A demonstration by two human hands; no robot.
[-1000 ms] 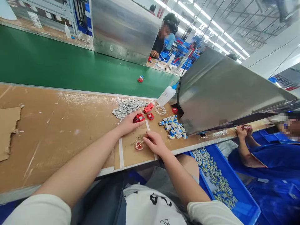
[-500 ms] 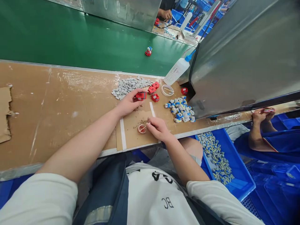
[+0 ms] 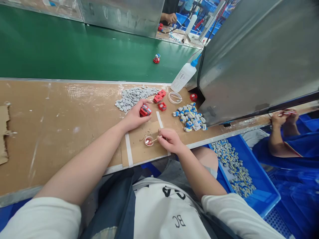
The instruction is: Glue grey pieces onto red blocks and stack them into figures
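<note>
My left hand is closed around a small red toy vehicle body with grey-blue parts, just above the cardboard. Between the fingers of my right hand is a thin pale stick, like a cotton swab. Its far end dips into a small round dish with reddish contents. Beyond my left hand lies a pile of small grey plastic pieces. Several more red pieces sit to its right. A heap of white, blue and yellow parts lies farther right.
A white squeeze bottle with a blue nozzle leans by the metal panel. Near it lies a white ring-shaped dish. One red-and-blue piece sits on the green belt. A blue bin of parts stands right; another person's hands are beyond.
The view has shifted slightly. My left hand has turned the red vehicle body to a tilt. The stick in my right hand still reaches the dish, with more of it showing.
</note>
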